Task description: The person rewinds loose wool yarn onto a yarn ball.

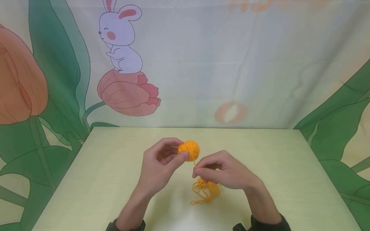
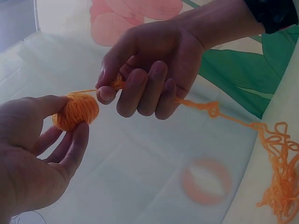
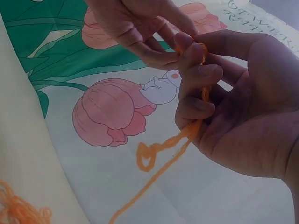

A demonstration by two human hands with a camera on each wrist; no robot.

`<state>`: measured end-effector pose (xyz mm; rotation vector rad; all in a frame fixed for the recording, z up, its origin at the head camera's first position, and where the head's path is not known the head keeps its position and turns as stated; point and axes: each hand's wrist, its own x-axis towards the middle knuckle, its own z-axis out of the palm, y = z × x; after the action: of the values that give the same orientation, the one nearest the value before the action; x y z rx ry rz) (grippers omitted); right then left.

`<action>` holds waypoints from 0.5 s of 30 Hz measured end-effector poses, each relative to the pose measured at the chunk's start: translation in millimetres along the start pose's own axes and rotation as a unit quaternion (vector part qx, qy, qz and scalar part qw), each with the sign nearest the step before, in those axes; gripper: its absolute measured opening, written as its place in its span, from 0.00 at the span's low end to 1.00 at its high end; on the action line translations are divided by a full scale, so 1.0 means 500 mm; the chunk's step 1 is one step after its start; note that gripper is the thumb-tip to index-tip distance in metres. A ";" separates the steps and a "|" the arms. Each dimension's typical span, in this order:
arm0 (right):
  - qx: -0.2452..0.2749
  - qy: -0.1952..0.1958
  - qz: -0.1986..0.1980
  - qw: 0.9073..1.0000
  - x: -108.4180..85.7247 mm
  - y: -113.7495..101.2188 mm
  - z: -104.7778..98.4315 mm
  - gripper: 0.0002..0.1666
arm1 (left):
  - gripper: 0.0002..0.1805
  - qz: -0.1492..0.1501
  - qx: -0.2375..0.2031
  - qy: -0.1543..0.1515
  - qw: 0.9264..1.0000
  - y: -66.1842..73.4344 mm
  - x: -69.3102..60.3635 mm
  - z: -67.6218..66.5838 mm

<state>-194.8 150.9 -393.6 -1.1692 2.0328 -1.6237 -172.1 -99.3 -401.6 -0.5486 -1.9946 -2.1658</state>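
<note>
A small orange ball of yarn (image 1: 189, 150) is held up above the table between the thumb and fingers of my left hand (image 1: 159, 163). Just right of it, my right hand (image 1: 226, 170) pinches the strand (image 2: 84, 91) that leads from the ball. That yarn runs on through the curled fingers of the right hand, as the left wrist view shows, and hangs out below them with a small loop (image 3: 146, 156) in it. A loose tangle of orange yarn (image 1: 206, 192) lies on the table beneath the right hand, which partly hides it in the head view.
The pale table (image 1: 101, 166) reaches back to a printed cloth (image 1: 185, 80) with tulips, leaves and a rabbit. Dark sleeves (image 1: 270, 223) cover both forearms near the bottom edge of the head view.
</note>
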 end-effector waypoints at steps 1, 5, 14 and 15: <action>0.000 -0.005 0.002 1.000 0.002 0.004 0.000 0.12 | 0.16 -0.002 -0.001 -0.002 1.000 0.000 -0.001 0.000; 0.006 -0.011 0.018 1.000 0.009 0.020 -0.001 0.12 | 0.16 -0.005 -0.014 -0.021 1.000 0.002 -0.003 -0.002; 0.046 -0.003 0.043 0.998 0.013 0.044 -0.012 0.09 | 0.15 0.009 -0.030 -0.124 0.992 0.000 -0.009 -0.005; 0.046 -0.002 0.041 0.998 0.013 0.046 -0.014 0.09 | 0.15 0.011 -0.027 -0.137 0.990 -0.001 -0.010 -0.005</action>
<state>-212.7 151.7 -410.7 -1.0431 1.9557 -1.6549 -168.1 -102.2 -403.8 -0.9153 -2.0518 -2.2401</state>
